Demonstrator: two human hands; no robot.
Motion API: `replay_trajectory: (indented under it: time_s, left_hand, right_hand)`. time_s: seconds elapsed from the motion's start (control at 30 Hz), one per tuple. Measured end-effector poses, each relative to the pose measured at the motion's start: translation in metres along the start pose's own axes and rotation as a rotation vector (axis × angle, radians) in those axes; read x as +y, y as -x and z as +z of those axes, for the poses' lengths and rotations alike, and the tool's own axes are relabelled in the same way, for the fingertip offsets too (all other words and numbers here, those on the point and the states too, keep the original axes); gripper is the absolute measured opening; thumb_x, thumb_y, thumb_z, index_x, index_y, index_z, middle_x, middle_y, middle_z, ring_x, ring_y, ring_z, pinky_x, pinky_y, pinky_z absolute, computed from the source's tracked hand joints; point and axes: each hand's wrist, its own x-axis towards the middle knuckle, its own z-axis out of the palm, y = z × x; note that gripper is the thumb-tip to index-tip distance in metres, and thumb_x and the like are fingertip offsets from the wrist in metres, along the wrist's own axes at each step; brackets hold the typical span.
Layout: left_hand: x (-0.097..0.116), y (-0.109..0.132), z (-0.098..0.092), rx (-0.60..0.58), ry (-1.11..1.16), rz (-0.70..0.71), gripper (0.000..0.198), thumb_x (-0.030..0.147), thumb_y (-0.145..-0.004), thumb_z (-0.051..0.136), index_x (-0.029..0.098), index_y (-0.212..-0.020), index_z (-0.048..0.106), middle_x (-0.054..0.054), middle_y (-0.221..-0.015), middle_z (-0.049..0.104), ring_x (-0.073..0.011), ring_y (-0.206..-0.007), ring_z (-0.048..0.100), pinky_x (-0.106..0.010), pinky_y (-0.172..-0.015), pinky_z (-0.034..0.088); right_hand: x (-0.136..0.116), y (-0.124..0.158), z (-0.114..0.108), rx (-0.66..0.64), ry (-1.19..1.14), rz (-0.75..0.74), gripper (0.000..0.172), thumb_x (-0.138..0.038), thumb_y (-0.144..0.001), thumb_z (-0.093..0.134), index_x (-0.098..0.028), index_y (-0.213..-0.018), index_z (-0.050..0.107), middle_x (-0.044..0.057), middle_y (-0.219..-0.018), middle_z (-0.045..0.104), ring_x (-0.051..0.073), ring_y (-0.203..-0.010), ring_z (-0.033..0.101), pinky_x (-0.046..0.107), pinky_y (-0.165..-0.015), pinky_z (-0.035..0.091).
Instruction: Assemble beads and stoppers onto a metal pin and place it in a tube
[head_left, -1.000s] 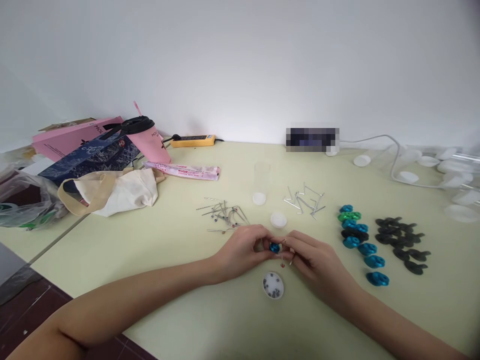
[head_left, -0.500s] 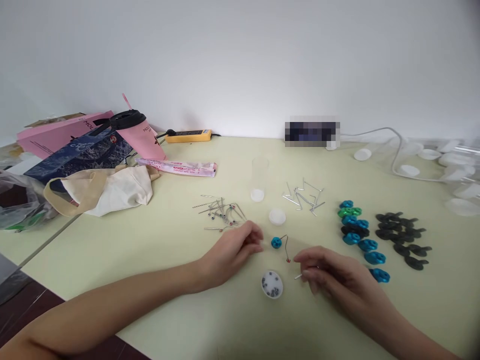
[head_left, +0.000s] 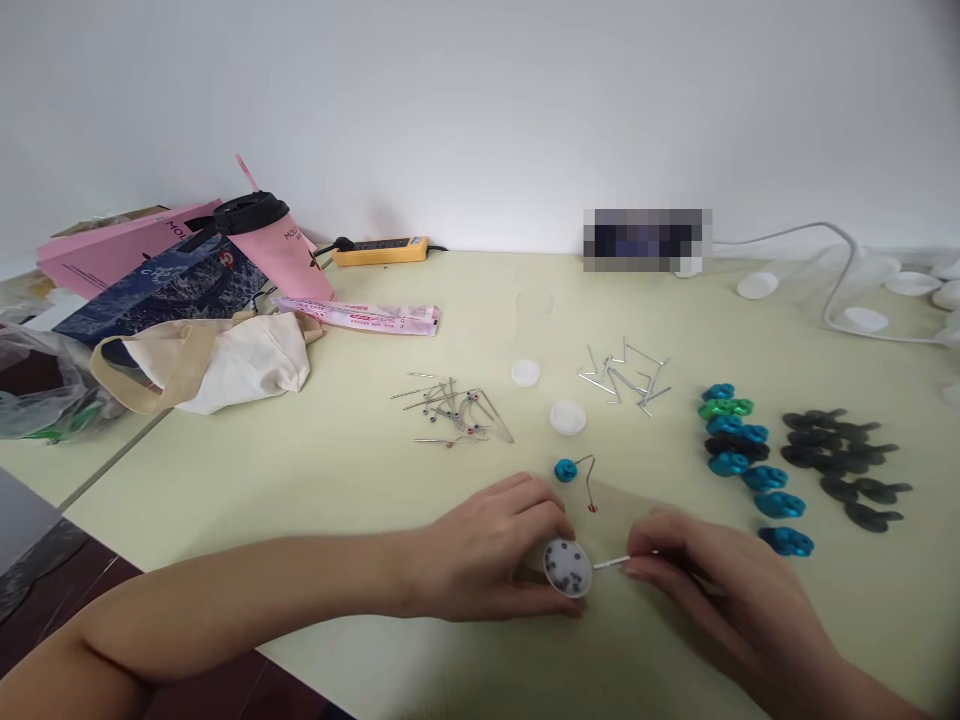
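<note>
Dish (head_left: 563, 566) of dark parts (head_left: 575, 577) is clasped by the left hand (head_left: 506, 550), seemingly for steadiness, while the right hand (head_left: 716, 585) pinches a rod (head_left: 611, 563), its left tip free.

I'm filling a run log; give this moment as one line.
left hand: gripping white dish of small dark parts | right hand: pinching thin rod, tip near dish | on table: blue knob, bent wire

Arms, human, one pair, bare. Left arm (head_left: 262, 585): uncovered past the elbow, skin creased at the bend; slim forearm, tapering to a narrow wrist. Left hand (head_left: 487, 550): ungloved, rounded back, slender fingers (head_left: 529, 498). Right forearm (head_left: 844, 680): uncovered, slim. Right hand (head_left: 712, 580): ungloved, slender, tapered fingers. Fingernails: too small to tell.
</note>
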Motion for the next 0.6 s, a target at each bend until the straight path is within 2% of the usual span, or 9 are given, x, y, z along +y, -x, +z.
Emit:
replay_trajectory:
  time_s: [0.13, 0.27, 0.37, 0.47, 0.6]
  left_hand:
    - [0.002, -0.007, 0.006, -0.011, 0.073, -0.015, 0.030, 0.040, -0.080, 0.065, 0.019, -0.095, 0.050, -0.007, -0.097, 0.056, -0.0184, -0.090, 0.053, -0.027, -0.078, 0.046]
    - [0.003, -0.010, 0.008, -0.027, 0.099, -0.021, 0.026, 0.035, -0.081, 0.063, 0.019, -0.091, 0.046, -0.005, -0.095, 0.056, -0.0167, -0.085, 0.053, -0.026, -0.074, 0.045]
    - [0.004, -0.008, 0.007, -0.036, 0.130, -0.057, 0.022, 0.031, -0.083, 0.059, 0.020, -0.096, 0.045, -0.005, -0.097, 0.058, -0.0162, -0.085, 0.053, -0.026, -0.076, 0.045]
    - [0.005, -0.007, 0.006, -0.037, 0.137, -0.079, 0.023, 0.029, -0.083, 0.059, 0.021, -0.099, 0.045, -0.005, -0.098, 0.058, -0.0165, -0.086, 0.054, -0.026, -0.077, 0.045]
    - [0.005, -0.007, 0.007, -0.028, 0.133, -0.103, 0.024, 0.028, -0.082, 0.060, 0.021, -0.100, 0.046, -0.006, -0.101, 0.058, -0.0163, -0.087, 0.054, -0.026, -0.077, 0.044]
  right_hand:
    - [-0.003, 0.000, 0.001, -0.125, -0.026, -0.044, 0.023, -0.016, -0.095, 0.037, -0.025, -0.081, 0.053, -0.003, -0.069, 0.060, 0.013, -0.059, 0.056, 0.024, -0.057, 0.046]
    - [-0.011, -0.003, -0.003, -0.218, -0.089, -0.032, 0.030, -0.017, -0.097, 0.031, -0.028, -0.095, 0.059, 0.001, -0.090, 0.065, 0.016, -0.081, 0.063, 0.024, -0.071, 0.051]
    - [-0.012, -0.002, -0.006, -0.257, -0.119, 0.012, 0.033, -0.018, -0.097, 0.030, -0.029, -0.094, 0.061, 0.001, -0.089, 0.065, 0.015, -0.078, 0.063, 0.022, -0.068, 0.052]
    - [-0.007, 0.003, -0.006, -0.215, -0.048, -0.012, 0.030, -0.016, -0.096, 0.035, -0.029, -0.096, 0.062, 0.001, -0.081, 0.061, 0.015, -0.069, 0.058, 0.023, -0.061, 0.049]
    - [0.002, 0.008, -0.004, -0.120, 0.106, -0.167, 0.026, -0.017, -0.094, 0.040, -0.026, -0.098, 0.064, 0.002, -0.074, 0.058, 0.015, -0.062, 0.053, 0.027, -0.056, 0.042]
